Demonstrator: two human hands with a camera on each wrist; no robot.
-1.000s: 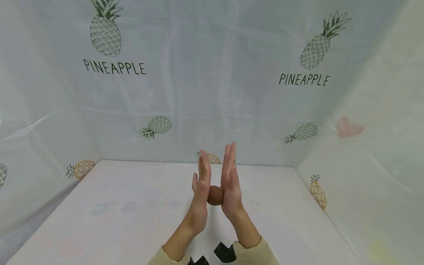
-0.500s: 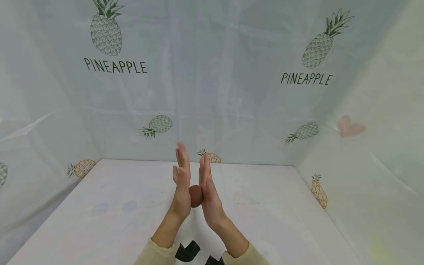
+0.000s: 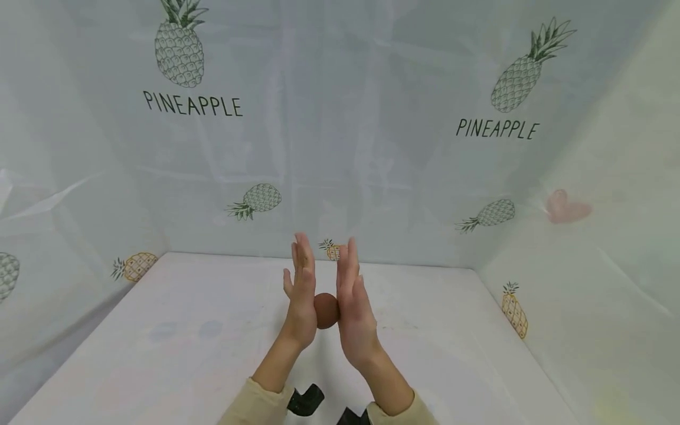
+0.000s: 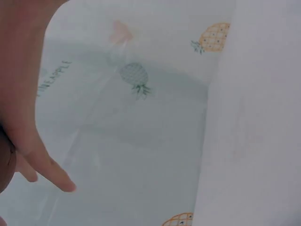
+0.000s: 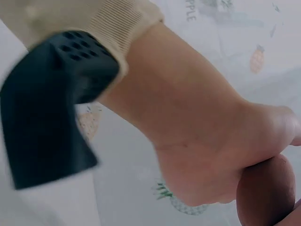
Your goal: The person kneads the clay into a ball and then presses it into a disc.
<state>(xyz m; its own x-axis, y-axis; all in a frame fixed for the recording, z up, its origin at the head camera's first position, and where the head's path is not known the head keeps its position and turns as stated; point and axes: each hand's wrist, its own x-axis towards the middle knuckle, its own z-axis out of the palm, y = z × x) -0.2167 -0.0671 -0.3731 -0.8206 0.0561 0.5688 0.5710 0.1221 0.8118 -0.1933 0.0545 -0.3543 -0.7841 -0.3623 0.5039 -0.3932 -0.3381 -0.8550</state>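
A small brown ball (image 3: 326,310) is pressed between my two flat palms above the white table (image 3: 159,354). My left hand (image 3: 301,289) stands upright on the ball's left side with straight fingers pointing up and away. On the ball's right side, my right hand (image 3: 353,307) mirrors it. In the right wrist view the ball (image 5: 265,193) shows at the lower right under the heel of a palm (image 5: 211,155). The left wrist view catches only a sliver of the ball (image 4: 3,165) at the left edge.
Pale sheets printed with pineapples (image 3: 340,147) wall the table at the back and on both sides. Black wrist mounts (image 3: 305,399) sit at my beige cuffs. The table surface around my hands is bare.
My hands, with the ball between the palms, swung to the left and have now come back slightly to the right. The palms slid against each other around the ball.
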